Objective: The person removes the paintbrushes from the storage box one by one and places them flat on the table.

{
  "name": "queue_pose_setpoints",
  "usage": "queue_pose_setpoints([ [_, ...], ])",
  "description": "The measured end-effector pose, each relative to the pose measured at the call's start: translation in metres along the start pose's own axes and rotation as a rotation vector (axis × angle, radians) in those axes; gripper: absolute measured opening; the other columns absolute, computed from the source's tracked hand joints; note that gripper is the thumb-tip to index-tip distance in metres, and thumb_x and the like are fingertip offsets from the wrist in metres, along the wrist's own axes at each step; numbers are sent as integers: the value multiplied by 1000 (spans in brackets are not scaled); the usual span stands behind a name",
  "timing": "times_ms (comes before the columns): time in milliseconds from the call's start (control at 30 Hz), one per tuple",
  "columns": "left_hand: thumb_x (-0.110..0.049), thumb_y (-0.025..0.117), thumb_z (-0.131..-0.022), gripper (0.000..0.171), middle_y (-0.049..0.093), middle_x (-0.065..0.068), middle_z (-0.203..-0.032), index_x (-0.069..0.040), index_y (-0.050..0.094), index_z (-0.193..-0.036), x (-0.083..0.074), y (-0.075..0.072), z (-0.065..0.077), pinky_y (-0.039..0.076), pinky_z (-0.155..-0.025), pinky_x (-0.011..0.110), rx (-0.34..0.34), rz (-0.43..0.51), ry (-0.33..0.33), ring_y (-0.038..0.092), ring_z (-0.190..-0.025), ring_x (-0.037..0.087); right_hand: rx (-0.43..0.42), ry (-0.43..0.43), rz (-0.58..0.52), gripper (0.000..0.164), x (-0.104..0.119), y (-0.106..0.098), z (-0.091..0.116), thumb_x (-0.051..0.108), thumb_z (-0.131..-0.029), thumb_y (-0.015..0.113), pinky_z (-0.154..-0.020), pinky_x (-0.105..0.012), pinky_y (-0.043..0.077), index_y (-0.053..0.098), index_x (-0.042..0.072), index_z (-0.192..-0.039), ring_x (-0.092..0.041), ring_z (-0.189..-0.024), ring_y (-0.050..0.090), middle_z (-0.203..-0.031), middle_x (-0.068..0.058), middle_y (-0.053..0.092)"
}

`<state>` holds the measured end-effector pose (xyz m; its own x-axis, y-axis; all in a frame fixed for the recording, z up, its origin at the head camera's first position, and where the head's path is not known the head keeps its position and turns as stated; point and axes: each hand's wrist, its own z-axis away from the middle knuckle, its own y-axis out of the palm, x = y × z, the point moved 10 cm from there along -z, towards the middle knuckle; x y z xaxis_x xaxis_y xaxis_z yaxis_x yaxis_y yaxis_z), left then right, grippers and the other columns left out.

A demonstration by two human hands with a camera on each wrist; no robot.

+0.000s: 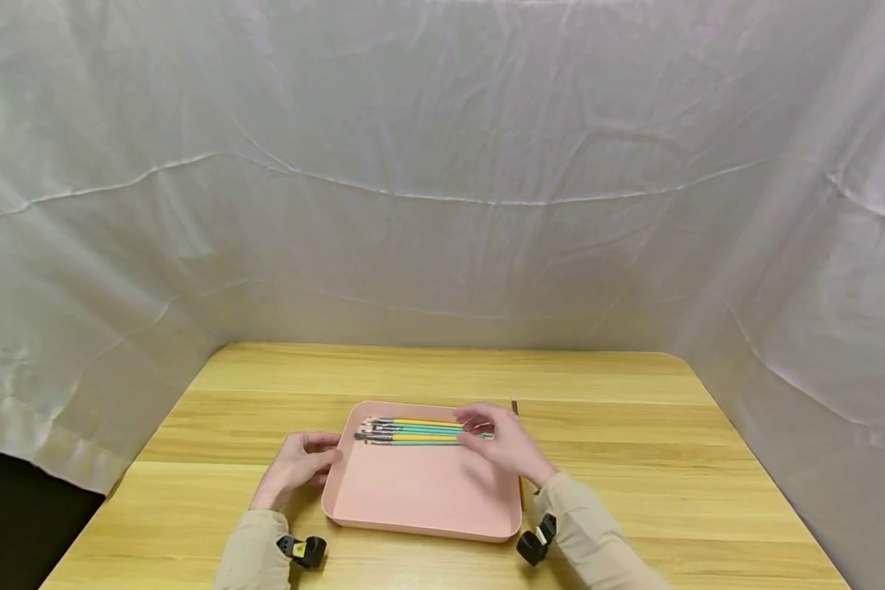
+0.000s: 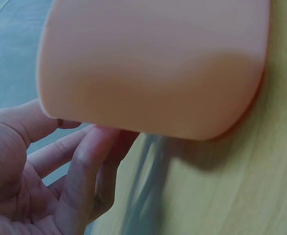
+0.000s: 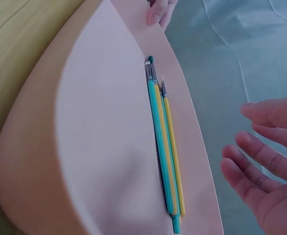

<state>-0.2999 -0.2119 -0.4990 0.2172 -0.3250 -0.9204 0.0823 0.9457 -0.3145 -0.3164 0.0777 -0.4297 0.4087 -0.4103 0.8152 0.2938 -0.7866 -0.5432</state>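
A shallow pink tray (image 1: 428,492) lies on the table. Along its far side is a bundle of several thin paintbrushes (image 1: 413,432), with yellow and teal handles and bristle ends to the left. My left hand (image 1: 302,463) is at the tray's left wall; in the left wrist view its fingertips (image 2: 101,134) touch the tray's edge. My right hand (image 1: 503,442) hovers over the handle ends, fingers loosely bent. The right wrist view shows this hand (image 3: 270,161) apart from the brushes (image 3: 165,147), with nothing between its fingers.
A thin dark stick (image 1: 515,407) lies on the wooden table (image 1: 619,426) along the tray's right side, partly hidden by my right hand and wrist. Grey sheeting (image 1: 442,246) hangs behind the table and at both sides. Each wrist wears a small black camera (image 1: 310,551).
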Motion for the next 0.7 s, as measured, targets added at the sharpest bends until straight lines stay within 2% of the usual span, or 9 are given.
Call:
queue_pose_setpoints([
  [200, -4, 66, -92, 41, 72, 23, -108, 14, 59, -129, 1, 1, -2, 58, -60, 25, 8, 1, 5, 67, -73, 11, 26, -4, -8, 34, 1, 7, -3, 7, -93, 69, -93, -46, 57, 65, -5, -124, -29, -100, 66, -116, -26, 68],
  [467, -3, 66, -92, 39, 73, 19, -105, 13, 61, -127, 1, 0, 0, 58, -60, 25, -4, 2, 1, 66, -73, 11, 1, -7, 16, 30, -7, 12, -6, 5, -90, 71, -84, -26, 58, 67, -6, -118, -23, -94, 68, -110, -24, 71],
  [700, -3, 67, -91, 38, 73, 14, -102, 11, 63, -126, 2, -2, 0, 58, -61, 26, -15, 0, -8, 67, -74, 12, -4, -4, 16, 29, -11, 15, -9, 5, -90, 73, -80, -22, 58, 68, -6, -115, -22, -91, 69, -107, -23, 71],
])
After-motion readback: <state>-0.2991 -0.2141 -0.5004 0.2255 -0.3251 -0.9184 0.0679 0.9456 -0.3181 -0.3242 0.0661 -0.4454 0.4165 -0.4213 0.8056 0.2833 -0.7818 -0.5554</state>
